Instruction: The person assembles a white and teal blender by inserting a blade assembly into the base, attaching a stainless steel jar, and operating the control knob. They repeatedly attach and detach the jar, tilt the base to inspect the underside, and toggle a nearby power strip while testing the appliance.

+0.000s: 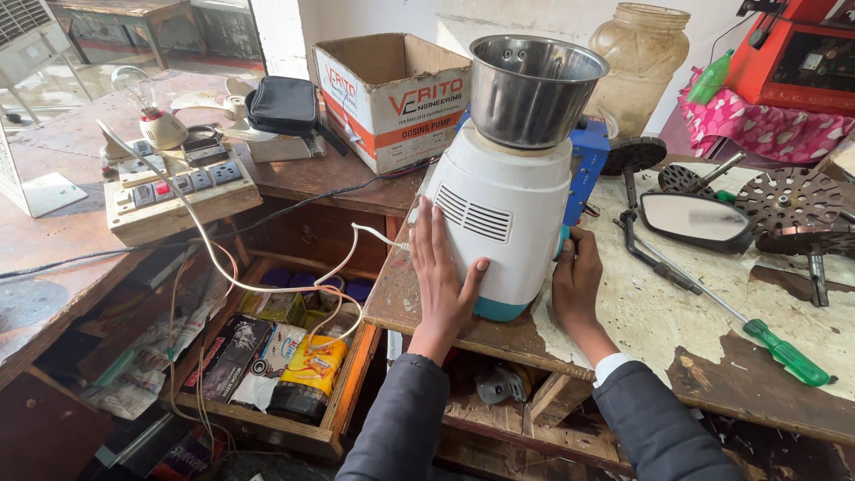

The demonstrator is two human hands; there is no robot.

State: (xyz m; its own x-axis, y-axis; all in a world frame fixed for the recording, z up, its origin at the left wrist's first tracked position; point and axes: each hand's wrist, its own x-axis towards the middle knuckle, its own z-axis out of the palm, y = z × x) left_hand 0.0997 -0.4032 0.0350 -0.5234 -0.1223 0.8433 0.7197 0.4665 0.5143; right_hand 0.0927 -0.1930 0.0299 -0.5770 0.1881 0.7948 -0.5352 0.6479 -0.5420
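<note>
My left hand (443,278) lies flat, fingers extended, against the white mixer-grinder base (503,223); my right hand (576,278) cups its opposite side. The base, bearing a steel jar (532,87), stands on the worn workbench (677,330). A green-handled screwdriver (784,354) lies to the right, a cardboard box (392,93) behind.

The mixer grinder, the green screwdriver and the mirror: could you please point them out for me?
mixer grinder (499,240): head view, on its white front below the vents.
green screwdriver (788,354): head view, on its handle.
mirror (695,219): head view, on its glass.
</note>
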